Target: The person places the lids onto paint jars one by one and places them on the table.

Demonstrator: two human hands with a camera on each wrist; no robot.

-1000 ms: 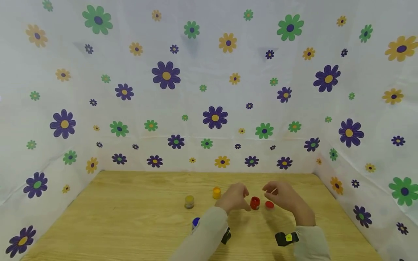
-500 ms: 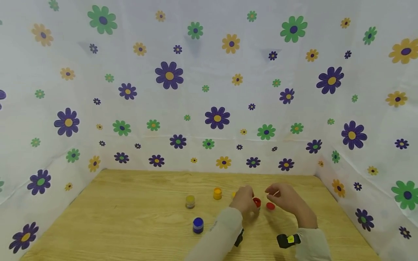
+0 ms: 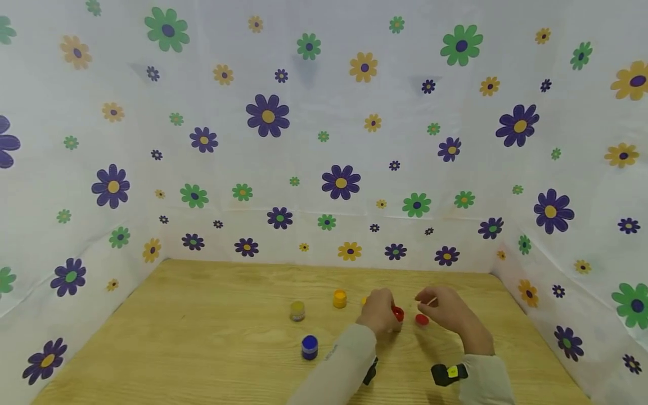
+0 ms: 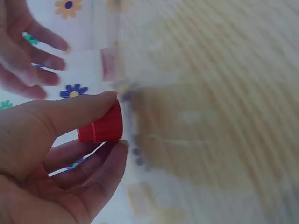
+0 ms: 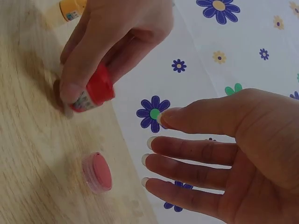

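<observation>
My left hand (image 3: 381, 312) pinches a small red paint jar (image 5: 99, 91) between thumb and fingers, just above or on the tabletop; I cannot tell which. In the left wrist view the jar's red side (image 4: 110, 125) shows between thumb and fingertips. To the right, my right hand (image 3: 445, 312) hovers with its fingers extended and nothing in them. Below and left of those fingers, a round red lid (image 3: 422, 319) lies on the table. The right wrist view shows this lid (image 5: 97, 172) with a clear rim, apart from both hands.
On the wooden table (image 3: 202, 337) stand a blue jar (image 3: 310, 347), a dull yellow jar (image 3: 297, 311) and an orange-yellow jar (image 3: 340, 298). A small yellow thing (image 3: 364, 301) is partly hidden behind my left hand. Flower-printed white sheeting (image 3: 304, 157) encloses the back and sides.
My left hand has moved right and taken hold of the red jar, which stood free between the hands. That uncovered the blue jar. The right hand has hardly moved.
</observation>
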